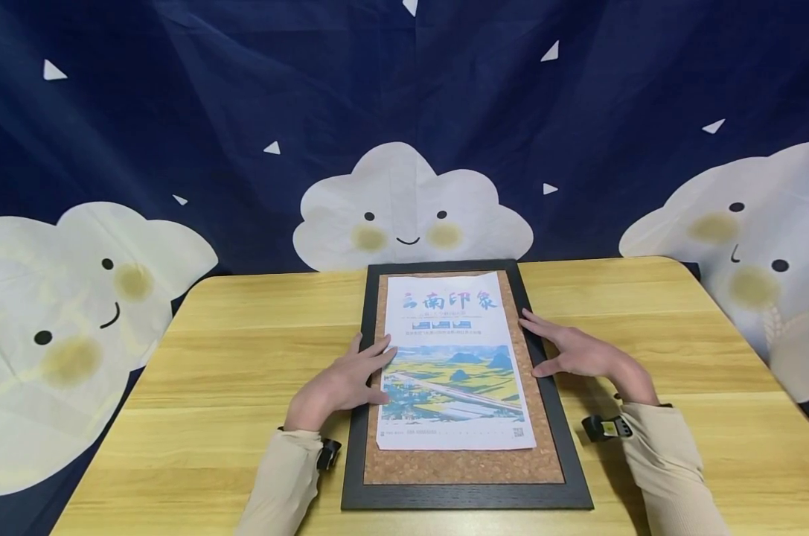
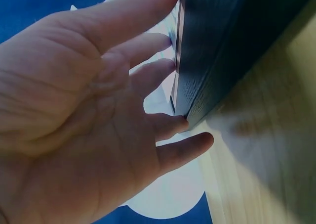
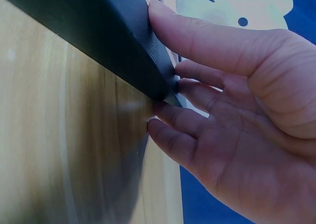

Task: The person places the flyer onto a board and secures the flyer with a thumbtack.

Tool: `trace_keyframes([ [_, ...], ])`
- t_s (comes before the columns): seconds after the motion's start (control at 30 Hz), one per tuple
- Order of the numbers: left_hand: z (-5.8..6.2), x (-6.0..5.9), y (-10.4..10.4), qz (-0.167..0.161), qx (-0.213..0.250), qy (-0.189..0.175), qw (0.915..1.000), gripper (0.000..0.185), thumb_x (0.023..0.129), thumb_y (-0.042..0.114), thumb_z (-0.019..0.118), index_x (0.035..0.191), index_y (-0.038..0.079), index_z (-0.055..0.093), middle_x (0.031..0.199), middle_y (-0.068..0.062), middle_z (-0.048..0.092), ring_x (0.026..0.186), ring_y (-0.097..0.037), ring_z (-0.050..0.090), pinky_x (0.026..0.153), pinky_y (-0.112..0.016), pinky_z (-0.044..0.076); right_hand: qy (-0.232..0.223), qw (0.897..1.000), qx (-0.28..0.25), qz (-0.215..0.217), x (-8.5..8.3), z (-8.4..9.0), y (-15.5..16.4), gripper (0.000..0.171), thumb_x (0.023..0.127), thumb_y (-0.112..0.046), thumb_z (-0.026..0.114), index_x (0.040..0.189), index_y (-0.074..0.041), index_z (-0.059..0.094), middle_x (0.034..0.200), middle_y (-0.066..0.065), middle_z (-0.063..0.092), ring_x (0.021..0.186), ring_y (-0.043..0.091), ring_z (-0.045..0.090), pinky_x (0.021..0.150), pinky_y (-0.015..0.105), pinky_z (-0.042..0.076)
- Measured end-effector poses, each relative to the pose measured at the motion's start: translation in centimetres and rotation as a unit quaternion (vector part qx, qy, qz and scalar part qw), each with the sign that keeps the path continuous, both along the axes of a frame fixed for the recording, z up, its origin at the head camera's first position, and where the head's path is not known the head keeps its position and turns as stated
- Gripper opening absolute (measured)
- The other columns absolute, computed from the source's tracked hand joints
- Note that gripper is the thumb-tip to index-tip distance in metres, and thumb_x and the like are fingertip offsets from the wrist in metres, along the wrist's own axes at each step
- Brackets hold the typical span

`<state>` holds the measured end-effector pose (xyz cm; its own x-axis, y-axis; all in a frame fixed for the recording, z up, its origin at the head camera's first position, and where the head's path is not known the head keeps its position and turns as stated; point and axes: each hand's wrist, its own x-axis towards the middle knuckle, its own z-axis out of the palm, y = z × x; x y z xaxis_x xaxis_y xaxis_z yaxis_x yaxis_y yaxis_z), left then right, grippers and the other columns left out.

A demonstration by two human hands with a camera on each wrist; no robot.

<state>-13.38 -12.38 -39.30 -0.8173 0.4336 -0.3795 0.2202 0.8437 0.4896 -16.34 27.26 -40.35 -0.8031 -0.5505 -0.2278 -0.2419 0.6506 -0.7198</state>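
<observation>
A black picture frame point(image 1: 467, 497) lies flat in the middle of the wooden table point(image 1: 243, 350). It has a cork backing point(image 1: 464, 465), and a printed poster point(image 1: 454, 357) with a landscape photo lies on the cork. My left hand point(image 1: 371, 365) rests with straight fingers across the frame's left rail, its fingertips touching the poster's edge. My right hand point(image 1: 545, 342) lies flat with spread fingers on the right rail. In the left wrist view the left hand point(image 2: 98, 110) reaches over the frame's dark edge point(image 2: 222, 41). The right wrist view shows the right hand point(image 3: 222, 110) against the frame point(image 3: 113, 31).
A dark blue cloth point(image 1: 176, 112) printed with white smiling clouds hangs behind the table and drapes down both sides. The table's far edge runs just behind the frame. Bare tabletop lies to the left and right of the frame. Small black devices point(image 1: 605, 427) sit at both wrists.
</observation>
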Motion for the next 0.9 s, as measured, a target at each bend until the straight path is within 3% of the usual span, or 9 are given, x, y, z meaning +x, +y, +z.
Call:
trace_keyframes([
  [0.27, -0.1, 0.0, -0.1, -0.002, 0.005, -0.015, 0.9999, 0.089, 0.09, 0.023, 0.083, 0.163, 0.013, 0.034, 0.174, 0.0, 0.012, 0.158, -0.038, -0.008, 0.111, -0.06, 0.039, 0.003, 1.0, 0.007, -0.004, 0.0, 0.1, -0.2, 0.093, 0.09, -0.022, 0.081, 0.159, 0.009, 0.027, 0.168, 0.031, 0.011, 0.149, 0.058, 0.014, 0.112, 0.071, 0.027],
  [0.4, 0.0, 0.0, 0.0, -0.011, 0.004, -0.018, 0.9998, 0.093, 0.088, 0.026, 0.085, 0.164, 0.012, 0.032, 0.174, -0.001, 0.011, 0.157, -0.04, -0.009, 0.109, -0.058, 0.042, 0.041, 0.998, 0.022, -0.03, 0.0, 0.7, 0.0, 0.082, 0.094, -0.021, 0.077, 0.156, 0.011, 0.033, 0.162, 0.034, 0.027, 0.145, 0.057, 0.028, 0.111, 0.069, 0.032],
  [0.6, 0.2, 0.1, 0.2, -0.012, 0.0, -0.019, 0.9998, 0.095, 0.087, 0.026, 0.086, 0.164, 0.011, 0.032, 0.174, -0.001, 0.01, 0.157, -0.04, -0.01, 0.107, -0.057, 0.044, 0.102, 0.991, 0.019, -0.088, 0.5, 2.2, 1.5, 0.059, 0.098, -0.012, 0.071, 0.146, 0.014, 0.048, 0.139, 0.036, 0.056, 0.12, 0.052, 0.061, 0.097, 0.062, 0.05],
  [0.77, 0.1, 0.0, 0.2, -0.009, -0.002, -0.021, 0.9997, 0.095, 0.087, 0.026, 0.086, 0.164, 0.011, 0.032, 0.174, -0.001, 0.01, 0.157, -0.04, -0.01, 0.104, -0.055, 0.047, 0.113, 0.986, 0.066, -0.099, 1.1, 2.8, 3.9, 0.054, 0.097, -0.011, 0.073, 0.138, 0.017, 0.052, 0.112, 0.026, 0.071, 0.1, 0.04, 0.069, 0.081, 0.051, 0.056],
  [0.9, 0.1, -0.1, 0.2, -0.01, 0.002, -0.018, 0.9998, 0.095, 0.087, 0.025, 0.086, 0.164, 0.01, 0.031, 0.174, -0.002, 0.01, 0.157, -0.04, -0.011, 0.106, -0.055, 0.046, 0.102, 0.983, 0.113, -0.104, 1.5, 2.9, 6.1, 0.047, 0.096, -0.011, 0.074, 0.129, 0.017, 0.058, 0.096, 0.011, 0.073, 0.088, 0.03, 0.069, 0.073, 0.044, 0.054],
])
